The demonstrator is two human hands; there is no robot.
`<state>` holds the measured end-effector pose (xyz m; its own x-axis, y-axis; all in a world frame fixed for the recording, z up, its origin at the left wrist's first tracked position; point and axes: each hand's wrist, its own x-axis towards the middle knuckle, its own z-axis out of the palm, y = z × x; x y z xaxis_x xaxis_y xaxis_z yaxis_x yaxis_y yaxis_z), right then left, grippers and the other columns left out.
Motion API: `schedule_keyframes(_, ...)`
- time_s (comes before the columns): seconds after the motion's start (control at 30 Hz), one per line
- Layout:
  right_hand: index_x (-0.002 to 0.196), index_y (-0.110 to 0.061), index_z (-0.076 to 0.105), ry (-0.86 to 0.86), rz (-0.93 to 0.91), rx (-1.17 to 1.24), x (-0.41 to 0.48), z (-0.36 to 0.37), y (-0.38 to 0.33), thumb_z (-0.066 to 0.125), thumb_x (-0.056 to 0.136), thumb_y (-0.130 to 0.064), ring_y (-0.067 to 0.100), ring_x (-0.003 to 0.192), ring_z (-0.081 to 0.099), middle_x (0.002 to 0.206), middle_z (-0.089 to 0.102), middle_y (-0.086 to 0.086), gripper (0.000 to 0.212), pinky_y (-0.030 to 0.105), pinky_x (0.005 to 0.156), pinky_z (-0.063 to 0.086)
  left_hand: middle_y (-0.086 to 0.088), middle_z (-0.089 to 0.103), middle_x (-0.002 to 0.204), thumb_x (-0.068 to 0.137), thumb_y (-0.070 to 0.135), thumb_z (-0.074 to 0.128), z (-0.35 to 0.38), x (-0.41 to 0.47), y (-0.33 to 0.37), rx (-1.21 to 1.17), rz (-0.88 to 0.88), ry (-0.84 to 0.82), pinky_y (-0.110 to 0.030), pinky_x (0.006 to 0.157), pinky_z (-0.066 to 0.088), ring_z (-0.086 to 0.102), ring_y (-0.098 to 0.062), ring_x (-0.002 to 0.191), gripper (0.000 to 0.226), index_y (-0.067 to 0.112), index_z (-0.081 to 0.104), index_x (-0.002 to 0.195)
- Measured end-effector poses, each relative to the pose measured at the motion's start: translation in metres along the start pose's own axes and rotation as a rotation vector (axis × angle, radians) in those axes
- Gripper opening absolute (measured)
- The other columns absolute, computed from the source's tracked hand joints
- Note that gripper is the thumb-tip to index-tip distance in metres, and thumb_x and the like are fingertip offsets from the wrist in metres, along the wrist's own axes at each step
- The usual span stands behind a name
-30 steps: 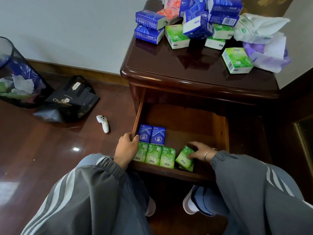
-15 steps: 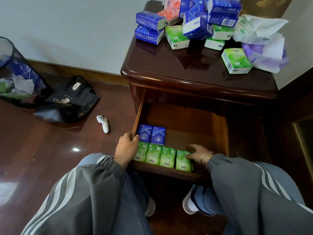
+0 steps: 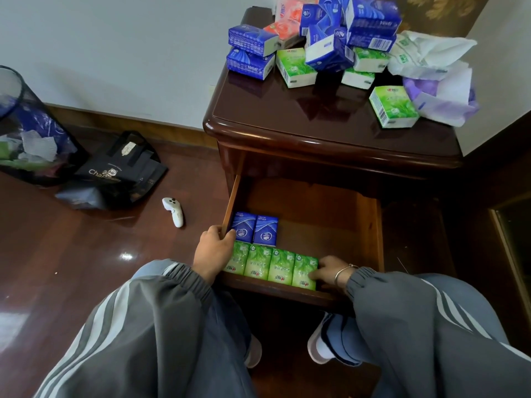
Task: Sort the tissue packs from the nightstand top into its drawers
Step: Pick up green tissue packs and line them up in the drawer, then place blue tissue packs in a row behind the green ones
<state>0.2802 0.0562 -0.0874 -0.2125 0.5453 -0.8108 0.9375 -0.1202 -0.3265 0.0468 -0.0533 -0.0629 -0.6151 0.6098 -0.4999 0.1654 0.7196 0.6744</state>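
Note:
The dark wooden nightstand (image 3: 301,122) has its top drawer (image 3: 370,231) pulled open. Two blue tissue packs (image 3: 254,228) stand at the drawer's left. In front of them runs a row of several green packs (image 3: 270,267). My left hand (image 3: 214,251) grips the drawer's left wall at the front corner. My right hand (image 3: 330,271) rests its fingers on the rightmost green pack (image 3: 303,271), which stands in line with the others. A heap of blue packs (image 3: 327,50), green packs (image 3: 294,66) and pink ones (image 3: 283,27) lies on the nightstand top, with one green pack (image 3: 393,106) apart at the right.
White (image 3: 428,56) and purple (image 3: 444,99) plastic wrappers lie at the top's right edge. On the floor at the left are a mesh waste bin (image 3: 20,130), a black bag (image 3: 120,170) and a white controller (image 3: 173,211). My knees and shoes are below the drawer.
My right hand lowered the tilted green pack into the row's right end and stood it upright against the others. My left hand stayed on the drawer's corner.

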Motion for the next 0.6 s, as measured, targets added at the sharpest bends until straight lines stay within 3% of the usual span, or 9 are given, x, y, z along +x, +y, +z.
schedule_keyframes(0.07,0.115,-0.002,0.059,-0.005,-0.013,-0.072,-0.006,-0.006,-0.004,0.063,0.086,-0.024,0.029,0.107,0.06,0.117,0.062,0.017,0.036,0.031,0.082,0.048,-0.007,0.059,0.116,0.092,0.035,0.051,-0.001,-0.001,0.002,-0.001,0.004,-0.002,-0.036,0.089,0.046,0.059,-0.023,0.101,0.036,0.013,0.055,0.121)
schedule_keyframes(0.2,0.136,-0.005,0.044,0.097,-0.101,-0.085,-0.031,-0.029,-0.018,0.059,0.089,-0.029,0.023,0.125,0.048,0.138,0.049,0.011,0.055,0.027,0.099,0.038,-0.008,0.063,0.11,0.092,0.031,0.052,-0.001,-0.004,0.005,0.059,0.021,0.035,-0.03,0.079,0.04,0.059,-0.024,0.1,0.033,0.009,0.059,0.116)
schedule_keyframes(0.3,0.128,-0.013,0.054,0.196,-0.292,-0.02,-0.066,-0.06,-0.026,0.06,0.088,-0.028,0.017,0.116,0.056,0.124,0.062,0.003,0.043,0.023,0.094,0.041,-0.009,0.063,0.117,0.093,0.028,0.052,-0.003,-0.006,0.006,0.068,0.007,0.038,-0.027,0.081,0.037,0.058,-0.025,0.109,0.037,0.008,0.058,0.123)
schedule_keyframes(0.43,0.101,-0.02,0.069,0.654,-0.573,0.121,-0.11,-0.11,-0.019,0.06,0.086,-0.017,0.006,0.087,0.064,0.093,0.071,-0.005,0.018,0.011,0.075,0.045,-0.004,0.065,0.106,0.093,0.024,0.052,-0.011,-0.017,0.02,0.066,0.096,0.137,-0.027,0.078,0.037,0.059,-0.022,0.099,0.028,0.009,0.063,0.113)
schedule_keyframes(0.53,0.1,-0.012,0.068,1.051,-0.68,0.164,-0.122,-0.149,-0.008,0.059,0.086,-0.01,0.019,0.091,0.065,0.096,0.07,0.004,0.017,0.028,0.082,0.048,0.004,0.059,0.089,0.092,0.016,0.052,-0.019,-0.033,0.047,0.014,0.253,0.277,-0.024,0.074,0.033,0.054,-0.013,0.086,0.017,0.011,0.066,0.1)
schedule_keyframes(0.6,0.109,-0.006,0.062,1.203,-0.635,0.11,-0.116,-0.175,-0.002,0.06,0.086,-0.011,0.03,0.104,0.059,0.108,0.065,0.012,0.024,0.036,0.091,0.043,0.001,0.061,0.091,0.091,0.009,0.052,-0.026,-0.042,0.07,-0.011,0.376,0.371,-0.023,0.075,0.034,0.053,-0.012,0.085,0.016,0.009,0.067,0.098)
